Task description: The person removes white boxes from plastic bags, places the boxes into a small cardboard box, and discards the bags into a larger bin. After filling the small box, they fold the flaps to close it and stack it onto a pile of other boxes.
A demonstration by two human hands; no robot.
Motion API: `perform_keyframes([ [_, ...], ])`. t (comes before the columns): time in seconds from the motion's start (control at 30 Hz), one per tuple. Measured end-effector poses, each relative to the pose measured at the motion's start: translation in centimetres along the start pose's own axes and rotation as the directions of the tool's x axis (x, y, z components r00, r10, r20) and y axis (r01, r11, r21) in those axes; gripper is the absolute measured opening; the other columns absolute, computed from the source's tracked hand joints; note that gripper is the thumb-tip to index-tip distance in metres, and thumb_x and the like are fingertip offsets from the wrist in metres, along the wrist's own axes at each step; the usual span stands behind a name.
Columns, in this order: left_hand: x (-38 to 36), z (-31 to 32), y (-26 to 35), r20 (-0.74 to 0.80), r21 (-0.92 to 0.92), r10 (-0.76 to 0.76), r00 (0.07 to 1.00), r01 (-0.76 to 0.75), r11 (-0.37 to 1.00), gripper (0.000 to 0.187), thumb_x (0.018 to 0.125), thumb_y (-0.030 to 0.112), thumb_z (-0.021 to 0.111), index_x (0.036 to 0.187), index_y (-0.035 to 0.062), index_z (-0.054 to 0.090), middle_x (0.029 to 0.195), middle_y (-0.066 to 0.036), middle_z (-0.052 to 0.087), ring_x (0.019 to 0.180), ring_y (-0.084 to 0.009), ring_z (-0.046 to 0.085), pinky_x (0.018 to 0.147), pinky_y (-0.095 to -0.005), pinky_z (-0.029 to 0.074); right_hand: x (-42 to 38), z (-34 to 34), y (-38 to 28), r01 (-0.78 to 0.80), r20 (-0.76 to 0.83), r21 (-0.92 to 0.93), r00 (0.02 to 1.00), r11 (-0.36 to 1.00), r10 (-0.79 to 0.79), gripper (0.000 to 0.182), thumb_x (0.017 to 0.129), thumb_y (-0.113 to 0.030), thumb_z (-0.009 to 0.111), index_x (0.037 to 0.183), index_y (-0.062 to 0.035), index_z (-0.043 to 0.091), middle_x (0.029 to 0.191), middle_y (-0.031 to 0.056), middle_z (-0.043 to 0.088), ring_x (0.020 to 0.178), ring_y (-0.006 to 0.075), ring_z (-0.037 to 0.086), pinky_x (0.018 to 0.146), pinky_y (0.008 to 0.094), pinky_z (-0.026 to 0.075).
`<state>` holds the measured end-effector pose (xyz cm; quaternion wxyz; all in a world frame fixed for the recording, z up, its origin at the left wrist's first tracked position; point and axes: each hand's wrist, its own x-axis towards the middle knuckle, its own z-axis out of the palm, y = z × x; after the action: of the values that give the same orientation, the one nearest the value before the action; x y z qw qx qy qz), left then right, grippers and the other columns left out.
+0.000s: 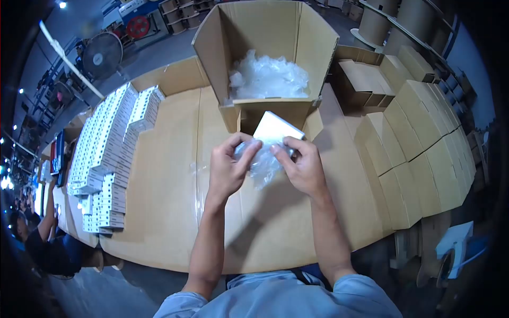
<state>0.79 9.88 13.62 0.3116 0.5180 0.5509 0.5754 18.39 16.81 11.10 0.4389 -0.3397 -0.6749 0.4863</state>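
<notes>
Between my two hands is a white box, tilted, with a crumpled clear plastic bag around its lower end. My left hand pinches the bag from the left, thumb on top. On the other side my right hand grips the bag and the box's lower right corner, thumb pressed on the plastic. Just beyond my hands stands an open cardboard carton holding a heap of clear plastic bags.
Stacked small white boxes line the left of the cardboard-covered table. Brown cartons are piled on the right, with an open carton behind them. Another person is at the far left.
</notes>
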Motion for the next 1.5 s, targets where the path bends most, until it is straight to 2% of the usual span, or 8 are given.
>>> perform_keyframes([
  [0.27, -4.8, -2.4, -7.0, -0.075, -0.682, -0.287, 0.955, 0.161, 0.713, 0.017, 0.103, 0.019, 0.063, 0.100, 0.0022, 0.063, 0.068, 0.005, 0.052, 0.059, -0.0044, 0.051, 0.054, -0.0210, 0.041, -8.0, 2.0, 4.0, -0.099, -0.219, 0.273, 0.962, 0.957, 0.162, 0.020, 0.098, -0.015, 0.072, 0.087, 0.0004, 0.065, 0.077, -0.0056, 0.055, 0.066, 0.0017, 0.043, 0.055, 0.0206, 0.034],
  [0.4, -7.2, -0.6, -8.5, -0.129, -0.856, -0.321, 0.938, 0.057, 0.513, 0.032, 0.106, 0.027, 0.056, 0.125, 0.0015, 0.051, 0.098, -0.009, 0.058, 0.088, -0.0152, 0.062, 0.071, -0.0294, 0.057, -10.7, 3.9, 5.5, -0.083, -0.504, 0.251, 0.839, 0.964, 0.203, 0.027, 0.099, -0.021, 0.071, 0.086, 0.0010, 0.063, 0.074, -0.0059, 0.052, 0.065, 0.0029, 0.042, 0.055, 0.0227, 0.033],
  [0.53, -11.7, 3.8, -6.6, -0.027, -0.327, -0.128, 0.991, 0.112, 0.938, 0.040, 0.103, 0.022, 0.061, 0.135, 0.0000, 0.050, 0.119, -0.009, 0.063, 0.106, -0.0142, 0.063, 0.081, -0.0293, 0.056, -12.6, 5.9, 5.9, -0.149, -0.545, 0.174, 0.809, 0.973, 0.222, 0.025, 0.102, -0.020, 0.066, 0.087, -0.0002, 0.063, 0.078, -0.0040, 0.057, 0.072, 0.0031, 0.047, 0.061, 0.0225, 0.037],
  [0.73, -10.8, 3.7, -8.1, -0.282, -0.654, -0.353, 0.892, 0.090, 0.751, 0.022, 0.108, 0.015, 0.052, 0.119, -0.0018, 0.062, 0.098, 0.000, 0.064, 0.088, -0.0058, 0.056, 0.075, -0.0217, 0.047, -14.3, 7.0, 5.8, -0.054, -0.472, 0.205, 0.869, 0.977, 0.147, 0.020, 0.102, -0.018, 0.066, 0.096, 0.0006, 0.069, 0.084, -0.0004, 0.064, 0.074, 0.0045, 0.051, 0.063, 0.0230, 0.041],
  [1.0, -10.7, 2.5, -8.5, -0.301, -0.258, -0.145, 0.943, 0.066, 0.964, 0.019, 0.108, 0.017, 0.053, 0.100, 0.0010, 0.060, 0.084, 0.003, 0.057, 0.075, -0.0033, 0.048, 0.066, -0.0208, 0.041, -12.4, 2.9, 3.8, -0.104, -0.135, 0.215, 0.982, 0.971, 0.134, 0.041, 0.091, -0.024, 0.079, 0.119, 0.0029, 0.065, 0.110, 0.0060, 0.067, 0.077, 0.0048, 0.056, 0.069, 0.0219, 0.047],
  [1.3, -10.6, 0.2, -9.1, -0.401, -0.332, -0.245, 0.883, 0.110, 0.937, 0.012, 0.104, 0.013, 0.061, 0.102, 0.0021, 0.057, 0.074, 0.006, 0.051, 0.065, -0.0015, 0.044, 0.058, -0.0185, 0.036, -13.2, 3.9, 5.7, -0.256, -0.105, 0.185, 0.955, 0.949, 0.278, 0.025, 0.098, -0.022, 0.072, 0.096, 0.0024, 0.075, 0.087, 0.0046, 0.072, 0.076, 0.0065, 0.061, 0.067, 0.0236, 0.048],
  [1.4, -10.2, 0.1, -8.5, -0.528, -0.198, -0.077, 0.846, -0.034, 0.980, 0.014, 0.100, 0.012, 0.065, 0.104, 0.0020, 0.056, 0.083, 0.001, 0.052, 0.072, -0.0043, 0.047, 0.063, -0.0209, 0.040, -13.5, 3.9, 6.5, -0.305, -0.107, 0.170, 0.940, 0.937, 0.325, 0.030, 0.099, -0.027, 0.071, 0.095, 0.0019, 0.075, 0.087, 0.0049, 0.071, 0.071, 0.0066, 0.059, 0.064, 0.0241, 0.047],
  [1.5, -10.0, -0.5, -5.9, -0.297, 0.410, 0.459, 0.837, -0.322, 0.853, 0.024, 0.085, 0.009, 0.080, 0.104, 0.0038, 0.066, 0.096, -0.006, 0.057, 0.091, -0.0181, 0.056, 0.078, -0.0329, 0.049, -13.5, 3.8, 7.4, -0.276, -0.135, 0.115, 0.947, 0.954, 0.291, 0.030, 0.098, -0.029, 0.072, 0.094, 0.0000, 0.076, 0.086, 0.0049, 0.069, 0.070, 0.0073, 0.057, 0.061, 0.0249, 0.047],
])
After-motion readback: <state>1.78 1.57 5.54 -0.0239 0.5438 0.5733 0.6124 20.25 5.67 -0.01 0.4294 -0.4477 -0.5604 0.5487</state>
